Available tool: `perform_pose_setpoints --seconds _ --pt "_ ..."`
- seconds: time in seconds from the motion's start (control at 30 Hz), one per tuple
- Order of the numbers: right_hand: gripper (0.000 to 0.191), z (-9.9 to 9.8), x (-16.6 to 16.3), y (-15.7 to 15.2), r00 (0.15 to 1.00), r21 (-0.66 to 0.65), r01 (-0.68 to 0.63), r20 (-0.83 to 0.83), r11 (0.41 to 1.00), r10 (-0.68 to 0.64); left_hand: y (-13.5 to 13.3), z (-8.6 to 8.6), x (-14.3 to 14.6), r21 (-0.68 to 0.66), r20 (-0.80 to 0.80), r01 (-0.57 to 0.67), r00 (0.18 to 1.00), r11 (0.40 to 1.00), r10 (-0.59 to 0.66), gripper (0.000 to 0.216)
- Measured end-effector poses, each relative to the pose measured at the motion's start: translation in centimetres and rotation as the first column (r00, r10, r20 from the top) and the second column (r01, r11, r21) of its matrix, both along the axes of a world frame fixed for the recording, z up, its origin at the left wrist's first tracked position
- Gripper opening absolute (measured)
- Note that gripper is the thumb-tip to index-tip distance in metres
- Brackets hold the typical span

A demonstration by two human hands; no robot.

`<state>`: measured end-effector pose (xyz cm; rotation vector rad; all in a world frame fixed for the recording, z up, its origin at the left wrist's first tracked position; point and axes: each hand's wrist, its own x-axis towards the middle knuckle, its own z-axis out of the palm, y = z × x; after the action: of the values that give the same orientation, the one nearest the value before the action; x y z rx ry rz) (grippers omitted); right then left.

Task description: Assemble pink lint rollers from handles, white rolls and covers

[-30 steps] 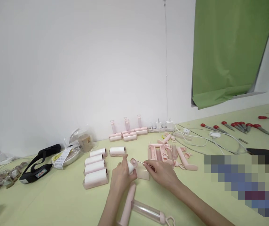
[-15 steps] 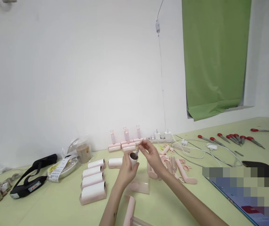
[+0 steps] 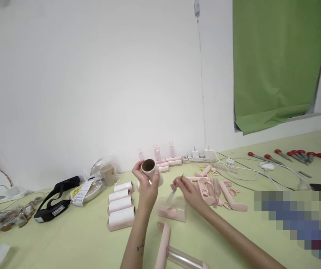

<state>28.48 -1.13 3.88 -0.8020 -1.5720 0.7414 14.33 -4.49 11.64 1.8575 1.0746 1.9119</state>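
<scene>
My left hand (image 3: 147,186) is wrapped round a white sticky-paper roll (image 3: 157,178), whose brown cardboard core opens toward me. The roll is tilted and raised off the table. Lower and to the right, my right hand (image 3: 187,189) pinches a thin clear plastic piece (image 3: 171,195), too small to name exactly. Beneath it lies a clear pinkish cover (image 3: 174,213). Closer to me rests a pink lint roller handle (image 3: 164,244) with a clear tube (image 3: 187,257) joined to it. Left of my hands, several white rolls (image 3: 122,216) lie in a row in pinkish covers.
Loose pink parts (image 3: 208,190) spread to the right, near white cables and a power strip (image 3: 198,159). Several red-ended tools (image 3: 296,155) lie farther right. On the left are a black strap (image 3: 54,203), a wrapped round package (image 3: 89,190) and a cup (image 3: 108,175).
The roll has risen and moved left in my left hand. My right hand has moved down and right, away from the roll, with the clear piece in its fingers. The view has shifted.
</scene>
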Motion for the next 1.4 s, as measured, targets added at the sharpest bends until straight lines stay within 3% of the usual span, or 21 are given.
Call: perform_pose_setpoints --seconds 0.07,0.13,0.2,0.27,0.33,0.4,0.47,0.53,0.6,0.67,0.8,0.87,0.93,1.07,1.17,1.23,1.3,1.4 --pt "0.03 0.8 1.1 0.2 0.981 -0.013 0.094 -0.17 0.996 -0.094 0.2 -1.0 -0.5 -0.022 -0.266 0.023 0.963 0.999 -0.028 0.039" --pt "0.031 1.6 2.4 0.1 0.967 -0.031 0.138 -0.212 0.99 -0.141 0.6 -2.7 -0.6 -0.148 -0.579 0.088 0.8 0.985 -0.158 0.036" --pt "0.034 1.9 3.4 -0.2 0.984 -0.048 0.157 -0.082 0.986 -0.16 1.0 -4.6 -0.3 -0.262 -0.769 0.094 0.581 0.96 -0.267 0.035" --pt "0.034 1.8 3.9 -0.6 0.971 -0.063 0.14 0.205 0.988 -0.124 1.2 -6.1 -0.1 -0.28 -0.825 0.085 0.489 0.956 -0.285 0.041" --pt "0.038 1.0 4.0 -1.1 0.86 -0.11 0.084 0.51 0.99 -0.016 1.1 -6.8 -0.1 -0.223 -0.805 0.107 0.54 0.969 -0.245 0.051" --pt "0.053 0.0 3.7 -1.5 0.705 -0.161 0.075 0.707 0.984 0.062 0.9 -6.9 -0.5 -0.147 -0.751 0.09 0.638 0.985 -0.171 0.053" --pt "0.064 -0.9 3.1 -1.9 0.599 -0.16 0.111 0.798 0.981 0.062 0.6 -6.9 -1.3 -0.107 -0.692 0.0 0.718 0.994 -0.075 0.044" --pt "0.059 -1.4 2.4 -1.9 0.54 -0.118 0.136 0.841 0.984 0.026 0.0 -7.0 -2.3 -0.092 -0.643 -0.106 0.765 0.99 0.022 0.034" --pt "0.051 -1.5 1.3 -1.5 0.514 -0.091 0.144 0.858 0.985 0.004 -0.9 -7.5 -3.2 -0.097 -0.634 -0.204 0.767 0.974 0.097 0.025" --pt "0.048 -1.4 -0.2 -0.4 0.511 -0.083 0.152 0.859 0.985 -0.007 -2.3 -8.2 -3.9 -0.167 -0.673 -0.275 0.734 0.947 0.094 0.017" --pt "0.051 -1.1 -4.2 2.4 0.533 -0.081 0.186 0.846 0.979 -0.031 -4.9 -9.9 -4.6 -0.451 -0.697 -0.331 0.711 0.829 -0.096 0.028" --pt "0.057 -0.9 -5.7 3.3 0.555 -0.086 0.199 0.831 0.976 -0.039 -5.5 -10.5 -4.8 -0.532 -0.676 -0.326 0.72 0.782 -0.159 0.036" --pt "0.057 -0.6 -6.1 3.3 0.58 -0.087 0.197 0.813 0.977 -0.044 -5.6 -10.8 -5.0 -0.58 -0.65 -0.308 0.733 0.754 -0.201 0.036" --pt "0.032 -0.1 -3.5 0.0 0.599 -0.096 0.11 0.801 0.989 0.011 -4.9 -11.3 -5.0 -0.648 -0.536 -0.238 0.817 0.723 -0.212 0.021" --pt "0.036 -0.3 -0.8 -3.8 0.555 -0.187 -0.038 0.813 0.982 0.176 -4.0 -11.8 -4.2 -0.692 -0.278 -0.025 0.932 0.722 -0.233 0.021" --pt "0.038 -0.7 0.4 -5.7 0.544 -0.216 -0.086 0.808 0.973 0.227 -3.3 -12.0 -3.3 -0.718 -0.05 0.139 0.967 0.682 -0.249 0.026" --pt "0.043 -0.9 0.9 -6.7 0.543 -0.179 -0.063 0.82 0.982 0.184 -2.7 -11.9 -2.1 -0.724 0.098 0.246 0.961 0.644 -0.258 0.033" --pt "0.021 -1.0 1.1 -6.7 0.51 -0.108 -0.036 0.853 0.994 0.111 -2.3 -11.3 -0.5 -0.737 0.081 0.271 0.945 0.619 -0.318 0.036"
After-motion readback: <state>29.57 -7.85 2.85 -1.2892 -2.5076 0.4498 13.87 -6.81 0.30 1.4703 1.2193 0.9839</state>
